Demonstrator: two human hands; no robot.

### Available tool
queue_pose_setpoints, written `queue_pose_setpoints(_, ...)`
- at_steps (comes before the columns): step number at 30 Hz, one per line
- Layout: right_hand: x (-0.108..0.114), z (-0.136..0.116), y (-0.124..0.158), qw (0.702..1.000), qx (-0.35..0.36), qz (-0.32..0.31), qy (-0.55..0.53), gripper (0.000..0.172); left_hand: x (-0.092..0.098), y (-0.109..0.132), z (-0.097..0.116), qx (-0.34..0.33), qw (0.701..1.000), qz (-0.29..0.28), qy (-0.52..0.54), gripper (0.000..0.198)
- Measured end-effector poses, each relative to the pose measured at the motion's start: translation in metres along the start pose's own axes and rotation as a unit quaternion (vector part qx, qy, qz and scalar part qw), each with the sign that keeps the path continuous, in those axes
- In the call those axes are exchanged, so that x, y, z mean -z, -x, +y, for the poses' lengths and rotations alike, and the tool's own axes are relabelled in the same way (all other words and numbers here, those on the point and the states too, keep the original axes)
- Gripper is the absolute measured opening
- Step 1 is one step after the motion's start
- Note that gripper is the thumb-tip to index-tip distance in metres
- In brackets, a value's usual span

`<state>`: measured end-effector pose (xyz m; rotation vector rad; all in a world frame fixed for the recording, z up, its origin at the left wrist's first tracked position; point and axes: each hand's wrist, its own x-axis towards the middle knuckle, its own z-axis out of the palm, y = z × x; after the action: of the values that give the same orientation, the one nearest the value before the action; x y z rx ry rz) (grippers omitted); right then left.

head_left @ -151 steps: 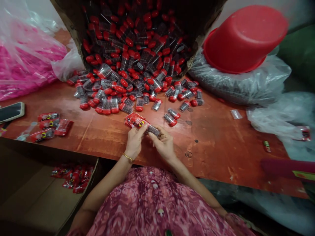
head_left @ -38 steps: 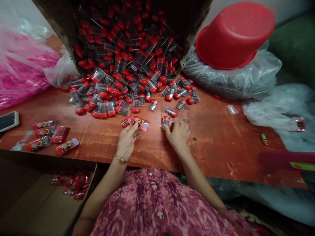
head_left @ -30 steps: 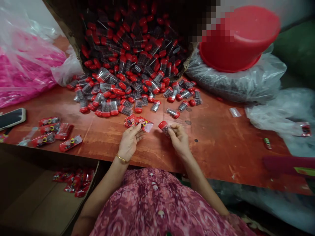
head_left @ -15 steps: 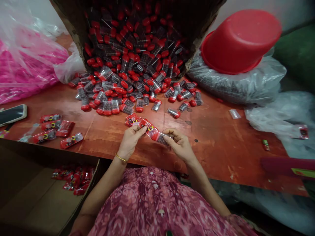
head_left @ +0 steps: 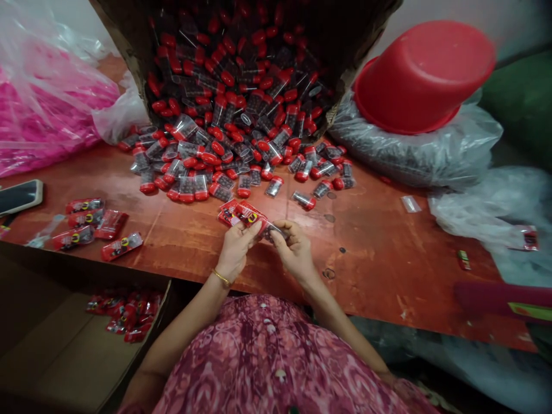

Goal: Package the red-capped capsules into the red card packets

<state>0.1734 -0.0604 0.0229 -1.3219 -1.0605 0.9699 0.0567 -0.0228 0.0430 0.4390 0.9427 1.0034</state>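
In front of my body, my left hand (head_left: 235, 251) is closed, thumb and fingers pinching a red printed plastic sleeve (head_left: 249, 213). My right hand (head_left: 295, 252) grips a small clear container (head_left: 276, 232) with dark contents, its near end covered by the fingers. The container meets the sleeve between both hands; how far it is inside I cannot tell. More red printed sleeves (head_left: 227, 211) lie just beyond my left fingers. Past them spreads a large heap of red-capped clear containers (head_left: 200, 187), spilling out of a carton.
The tipped carton (head_left: 123, 43) stands at the back. Sleeved containers (head_left: 122, 246) and a phone (head_left: 20, 196) lie left. A lower box (head_left: 64, 351) holds several more. At right are a red bucket (head_left: 425, 75) upside down on a filled bag (head_left: 401, 152) and a purple object (head_left: 487, 299).
My right hand has moved left and slightly up, bringing the container closer to my left hand and the sleeve. Both hands keep their grip.
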Motion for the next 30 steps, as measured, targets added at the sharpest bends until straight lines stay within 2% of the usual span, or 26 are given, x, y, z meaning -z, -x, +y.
queue_pose_setpoints(5,0.0,-0.002,0.003,0.994,-0.096,-0.039,-0.039,0.03,0.0,-0.001,-0.002,-0.026,0.999,0.02,0.012,0.036)
queue_pose_setpoints(7,0.0,-0.002,0.005,0.995,-0.088,-0.032,-0.021,0.032,-0.001,-0.001,-0.007,-0.043,0.999,0.023,-0.004,0.034)
queue_pose_setpoints(10,-0.002,-0.004,0.004,0.998,-0.057,0.032,0.017,0.03,-0.002,-0.002,-0.012,-0.044,0.998,0.0,-0.045,0.031)
queue_pose_setpoints(12,-0.006,-0.005,0.002,0.997,-0.054,0.049,0.021,0.028,-0.003,-0.003,-0.011,-0.042,0.998,-0.014,-0.048,0.031)
queue_pose_setpoints(14,-0.009,-0.006,0.0,0.997,-0.063,0.034,0.009,0.028,-0.004,-0.004,-0.008,-0.038,0.999,-0.017,-0.026,0.033)
queue_pose_setpoints(18,-0.014,-0.008,0.001,0.998,-0.066,0.026,0.0,0.029,-0.005,-0.005,-0.001,-0.039,0.999,0.021,0.015,0.036)
queue_pose_setpoints(24,-0.02,-0.009,0.002,0.99,-0.124,-0.02,-0.065,0.034,-0.002,-0.009,-0.005,-0.063,0.996,0.008,-0.058,0.026)
queue_pose_setpoints(27,-0.024,-0.008,0.002,0.993,-0.098,0.033,-0.054,0.033,-0.003,-0.008,-0.01,-0.076,0.996,0.005,-0.055,0.028)
queue_pose_setpoints(30,-0.026,-0.008,0.002,0.995,-0.068,0.07,-0.029,0.031,-0.006,-0.004,-0.014,-0.086,0.996,0.017,0.0,0.037)
